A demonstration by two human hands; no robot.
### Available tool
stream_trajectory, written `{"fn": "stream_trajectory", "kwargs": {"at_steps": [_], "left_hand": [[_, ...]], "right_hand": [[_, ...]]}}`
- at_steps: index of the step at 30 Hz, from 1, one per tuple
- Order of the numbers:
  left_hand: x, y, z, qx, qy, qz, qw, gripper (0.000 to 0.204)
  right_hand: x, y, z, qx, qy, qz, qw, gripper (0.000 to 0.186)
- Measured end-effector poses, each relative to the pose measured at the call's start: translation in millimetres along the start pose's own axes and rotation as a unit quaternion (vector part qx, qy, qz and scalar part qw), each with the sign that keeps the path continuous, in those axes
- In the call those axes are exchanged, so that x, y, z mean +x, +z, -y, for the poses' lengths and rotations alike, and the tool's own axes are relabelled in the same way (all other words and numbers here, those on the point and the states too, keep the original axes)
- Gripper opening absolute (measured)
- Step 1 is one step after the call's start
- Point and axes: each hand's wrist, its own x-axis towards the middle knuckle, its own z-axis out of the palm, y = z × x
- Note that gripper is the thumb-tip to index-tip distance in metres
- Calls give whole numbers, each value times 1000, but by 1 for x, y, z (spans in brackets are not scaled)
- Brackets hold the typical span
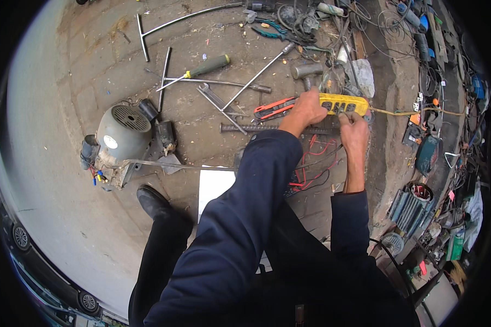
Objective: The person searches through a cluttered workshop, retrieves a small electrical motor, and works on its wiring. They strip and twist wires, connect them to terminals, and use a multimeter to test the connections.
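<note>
A yellow power strip (pixel 348 100) with dark sockets lies at the upper right, its cord running off to the right. My left hand (pixel 309 109) is closed around the strip's left end. At its near edge, the fingers of my right hand (pixel 355 131) are pinched together against a socket; whatever they hold is hidden. Just left of my left hand lie red-handled pliers (pixel 273 108). A hammer (pixel 307 71) rests beyond that hand. Nearer to me, red test leads (pixel 313 158) lie in loops, partly behind my left sleeve.
A grey electric motor (pixel 124 128) sits at the left. T-handled wrenches (pixel 163 79), a green-handled screwdriver (pixel 207 66), an open-end wrench (pixel 213 97) and a ribbed rod (pixel 240 128) lie on the paving. Tangled wires and parts line the right side. White paper (pixel 213 188) lies near my foot.
</note>
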Motion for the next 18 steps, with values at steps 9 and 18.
{"fn": "stream_trajectory", "kwargs": {"at_steps": [9, 18], "left_hand": [[-4, -8, -4, -3, 6, 5, 1000, 51], [-1, 6, -1, -32, -8, -16, 999, 53]], "right_hand": [[-3, -5, 23, -6, 50, 8, 999, 33], [35, 16, -22, -108, -46, 27, 993, 39]]}}
